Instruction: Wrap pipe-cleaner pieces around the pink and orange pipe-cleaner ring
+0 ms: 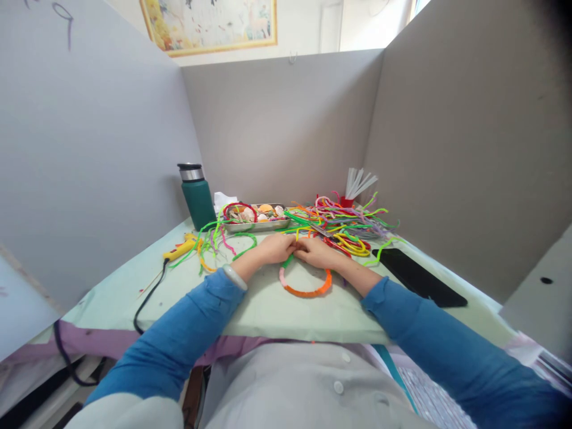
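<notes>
My left hand (277, 247) and my right hand (314, 250) meet at the far side of a ring (307, 293) wrapped in orange, pink and green fuzzy stems. Both hands are closed, with fingers pinched on the ring's upper part. A short yellow piece (297, 236) sticks up between the fingertips. The near part of the ring rests on the pale green tablecloth (277, 316). The fingers hide the ring's far edge.
Behind the hands are a metal tray (268, 226) of decorations, a pile of coloured stems (348, 217) and scissors (328, 235). A green bottle (198, 202) and yellow glue gun (179, 248) with a cord are left; a black flat object (417, 277) lies right. Grey partitions (286, 131) surround the table.
</notes>
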The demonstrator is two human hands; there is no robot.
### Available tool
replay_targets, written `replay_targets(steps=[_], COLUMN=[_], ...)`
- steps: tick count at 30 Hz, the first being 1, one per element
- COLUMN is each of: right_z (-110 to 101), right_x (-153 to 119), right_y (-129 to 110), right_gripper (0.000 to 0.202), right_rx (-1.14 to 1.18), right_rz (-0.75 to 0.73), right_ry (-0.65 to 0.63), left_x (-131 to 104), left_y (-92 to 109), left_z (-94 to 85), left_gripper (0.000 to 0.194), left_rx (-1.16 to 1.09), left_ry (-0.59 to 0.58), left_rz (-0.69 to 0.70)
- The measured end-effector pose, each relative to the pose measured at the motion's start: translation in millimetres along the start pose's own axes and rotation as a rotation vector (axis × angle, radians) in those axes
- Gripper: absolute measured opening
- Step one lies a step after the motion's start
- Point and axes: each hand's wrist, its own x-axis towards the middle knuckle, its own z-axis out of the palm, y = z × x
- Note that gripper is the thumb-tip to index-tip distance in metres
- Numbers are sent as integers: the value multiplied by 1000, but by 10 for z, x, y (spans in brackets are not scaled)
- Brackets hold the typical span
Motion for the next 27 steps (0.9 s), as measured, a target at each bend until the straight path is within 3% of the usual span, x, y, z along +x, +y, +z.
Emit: replay_targets(steps=[27], right_z=[5], right_x=[-11], right_y=[-28], right_gripper=[17], right_rx=[-46], right_rz=[17], right_ry=[10], left_x=[9], left_y=[-31], left_z=[31], left_gripper=[22], left_rx=[4], left_ry=[15], left_rz=[30])
